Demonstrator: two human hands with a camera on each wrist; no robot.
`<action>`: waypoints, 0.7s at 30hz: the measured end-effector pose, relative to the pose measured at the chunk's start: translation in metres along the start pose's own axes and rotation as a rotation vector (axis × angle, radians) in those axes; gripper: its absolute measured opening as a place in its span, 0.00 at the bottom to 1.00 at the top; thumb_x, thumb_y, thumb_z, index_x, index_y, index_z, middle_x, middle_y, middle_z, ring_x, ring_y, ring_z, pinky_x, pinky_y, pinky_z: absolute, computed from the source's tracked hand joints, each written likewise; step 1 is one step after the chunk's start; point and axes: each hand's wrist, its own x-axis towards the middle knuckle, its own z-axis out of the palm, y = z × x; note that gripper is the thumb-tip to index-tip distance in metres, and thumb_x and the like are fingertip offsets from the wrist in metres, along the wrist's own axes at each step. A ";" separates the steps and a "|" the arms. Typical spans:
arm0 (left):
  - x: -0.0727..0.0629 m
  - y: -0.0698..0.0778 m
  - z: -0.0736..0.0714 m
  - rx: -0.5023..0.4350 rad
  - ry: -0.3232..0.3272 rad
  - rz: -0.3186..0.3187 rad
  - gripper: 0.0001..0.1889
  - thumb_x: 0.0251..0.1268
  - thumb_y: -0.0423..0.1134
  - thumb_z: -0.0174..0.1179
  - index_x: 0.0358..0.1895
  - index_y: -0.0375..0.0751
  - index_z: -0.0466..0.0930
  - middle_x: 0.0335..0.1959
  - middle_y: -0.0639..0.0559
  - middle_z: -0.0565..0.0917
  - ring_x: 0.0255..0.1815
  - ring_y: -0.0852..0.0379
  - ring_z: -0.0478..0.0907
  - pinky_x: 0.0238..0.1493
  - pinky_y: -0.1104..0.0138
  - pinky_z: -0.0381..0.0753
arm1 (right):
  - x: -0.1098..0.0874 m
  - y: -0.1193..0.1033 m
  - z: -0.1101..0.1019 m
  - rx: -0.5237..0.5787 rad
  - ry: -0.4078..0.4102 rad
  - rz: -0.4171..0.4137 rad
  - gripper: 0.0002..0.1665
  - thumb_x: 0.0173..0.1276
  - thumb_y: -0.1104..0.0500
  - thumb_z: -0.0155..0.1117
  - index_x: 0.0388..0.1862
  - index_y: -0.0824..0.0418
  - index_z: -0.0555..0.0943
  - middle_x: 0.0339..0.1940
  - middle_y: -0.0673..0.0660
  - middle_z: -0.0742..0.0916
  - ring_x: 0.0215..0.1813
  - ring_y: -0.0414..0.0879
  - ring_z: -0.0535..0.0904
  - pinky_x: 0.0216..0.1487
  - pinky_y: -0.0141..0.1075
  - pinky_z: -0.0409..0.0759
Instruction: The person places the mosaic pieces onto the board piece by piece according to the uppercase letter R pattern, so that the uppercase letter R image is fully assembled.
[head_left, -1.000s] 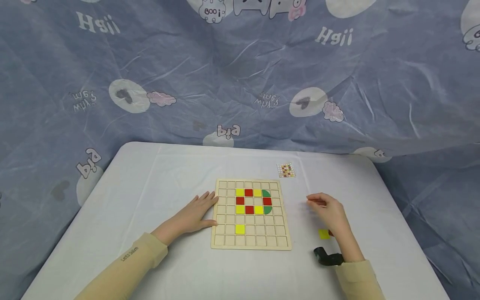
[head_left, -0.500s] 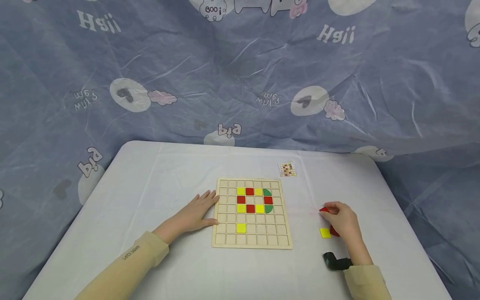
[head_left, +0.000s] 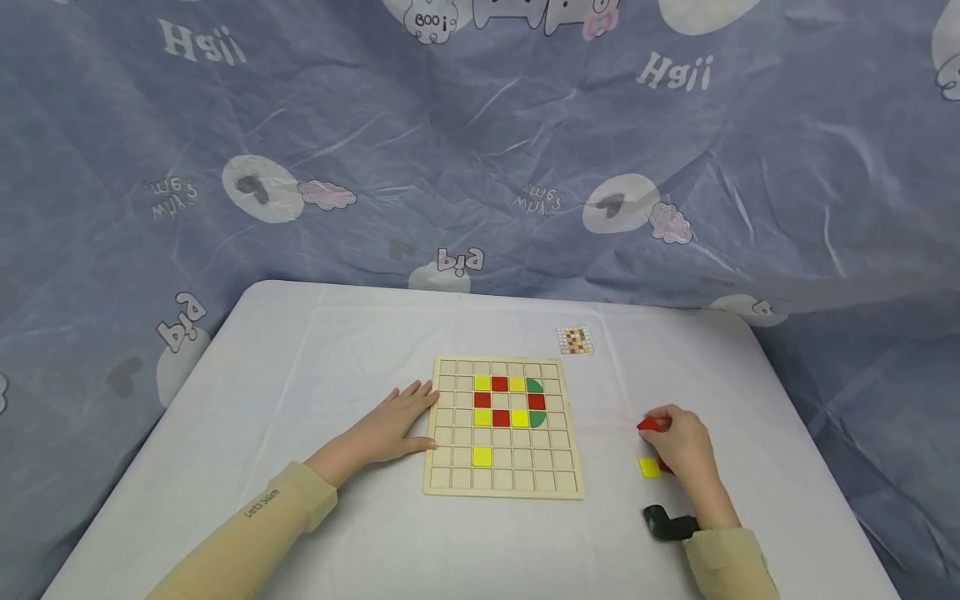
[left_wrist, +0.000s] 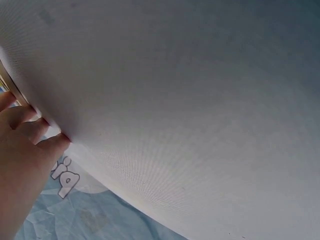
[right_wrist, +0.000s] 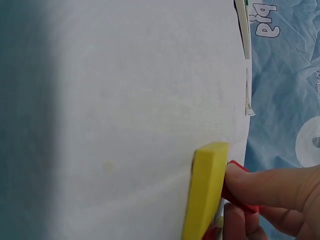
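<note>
My left hand (head_left: 386, 425) rests with spread fingers on the left edge of a square wooden grid board (head_left: 450, 477). In the left wrist view, the fingertips (left_wrist: 62, 140) lie along the board's side. To the right of the board, my right hand (head_left: 688, 440) pinches a small red tile (head_left: 648, 424) between thumb and fingers. Just below that hand on the table lie a yellow square tile (head_left: 649, 467) and another red tile (head_left: 665, 467), partly hidden by the hand. In the right wrist view, the yellow tile (right_wrist: 205, 190) stands out large beside the pinched red tile (right_wrist: 240, 195).
Yellow, red and green tiles make a ring on the board's upper part, with a lone yellow tile (head_left: 482, 457) lower down. A small printed pattern card (head_left: 575, 340) lies behind the board. A black device (head_left: 670, 525) sits at my right wrist. A patterned blue-grey cloth (head_left: 480, 167) hangs behind the table.
My right hand has moved right and slightly nearer from beside the board, and a red tile now shows in its pinch. The left hand stays on the board's edge.
</note>
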 end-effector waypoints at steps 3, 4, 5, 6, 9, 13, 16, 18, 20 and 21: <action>0.000 0.000 0.000 0.005 -0.008 -0.007 0.45 0.64 0.60 0.61 0.78 0.41 0.54 0.80 0.43 0.52 0.82 0.43 0.45 0.79 0.44 0.48 | -0.001 -0.001 0.000 0.019 -0.008 0.010 0.19 0.64 0.62 0.68 0.51 0.72 0.78 0.45 0.72 0.82 0.45 0.64 0.77 0.45 0.54 0.81; 0.000 0.000 0.000 0.004 -0.006 -0.006 0.45 0.64 0.60 0.61 0.78 0.41 0.54 0.80 0.43 0.52 0.82 0.43 0.45 0.79 0.44 0.48 | -0.002 -0.002 0.000 0.031 -0.010 0.011 0.19 0.65 0.61 0.67 0.51 0.71 0.78 0.45 0.71 0.83 0.45 0.62 0.78 0.43 0.51 0.81; 0.000 0.000 0.000 0.007 -0.005 -0.005 0.45 0.64 0.60 0.61 0.78 0.41 0.54 0.80 0.43 0.52 0.82 0.43 0.45 0.79 0.44 0.48 | -0.002 -0.004 0.001 0.052 -0.016 0.014 0.19 0.65 0.61 0.67 0.51 0.70 0.79 0.45 0.70 0.83 0.44 0.60 0.78 0.40 0.47 0.81; 0.000 0.000 0.000 0.009 -0.004 -0.005 0.45 0.64 0.60 0.61 0.78 0.41 0.54 0.80 0.43 0.52 0.82 0.43 0.45 0.79 0.44 0.48 | -0.002 -0.007 0.001 0.079 -0.023 0.014 0.19 0.65 0.60 0.68 0.51 0.69 0.79 0.45 0.69 0.84 0.42 0.58 0.79 0.38 0.44 0.80; 0.001 0.000 0.000 0.008 -0.001 -0.003 0.45 0.64 0.60 0.61 0.78 0.41 0.54 0.80 0.43 0.52 0.82 0.43 0.45 0.79 0.44 0.48 | -0.004 -0.017 0.005 0.182 -0.055 0.006 0.19 0.65 0.58 0.69 0.51 0.68 0.80 0.43 0.66 0.85 0.40 0.53 0.81 0.34 0.35 0.77; 0.001 0.000 0.000 0.008 -0.005 -0.006 0.45 0.64 0.60 0.61 0.78 0.41 0.54 0.80 0.43 0.52 0.82 0.43 0.45 0.79 0.44 0.48 | -0.009 -0.039 0.017 0.316 -0.109 -0.004 0.17 0.65 0.59 0.69 0.49 0.67 0.80 0.39 0.61 0.87 0.38 0.48 0.84 0.35 0.33 0.80; 0.001 0.000 0.000 0.008 -0.002 -0.006 0.46 0.64 0.60 0.61 0.78 0.41 0.54 0.80 0.43 0.52 0.82 0.43 0.45 0.79 0.44 0.48 | -0.015 -0.058 0.030 0.381 -0.143 -0.009 0.15 0.64 0.60 0.70 0.47 0.66 0.81 0.36 0.58 0.88 0.37 0.46 0.84 0.37 0.32 0.82; 0.001 0.000 0.001 0.012 -0.003 -0.010 0.46 0.64 0.61 0.61 0.78 0.41 0.54 0.80 0.44 0.52 0.82 0.44 0.45 0.79 0.44 0.48 | -0.019 -0.070 0.040 0.421 -0.170 -0.021 0.13 0.63 0.61 0.70 0.45 0.65 0.82 0.35 0.56 0.88 0.36 0.45 0.83 0.37 0.31 0.82; 0.001 -0.001 0.002 0.014 0.002 -0.007 0.46 0.64 0.60 0.62 0.78 0.41 0.54 0.80 0.43 0.52 0.82 0.43 0.46 0.79 0.44 0.49 | -0.024 -0.082 0.049 0.459 -0.193 -0.042 0.12 0.62 0.62 0.71 0.43 0.65 0.82 0.33 0.55 0.88 0.35 0.45 0.83 0.37 0.31 0.81; 0.001 -0.001 0.002 0.015 0.002 -0.007 0.46 0.63 0.60 0.62 0.78 0.41 0.54 0.80 0.43 0.53 0.82 0.43 0.46 0.79 0.44 0.49 | -0.026 -0.088 0.054 0.478 -0.203 -0.055 0.11 0.62 0.62 0.71 0.42 0.64 0.83 0.32 0.55 0.88 0.35 0.44 0.83 0.36 0.30 0.82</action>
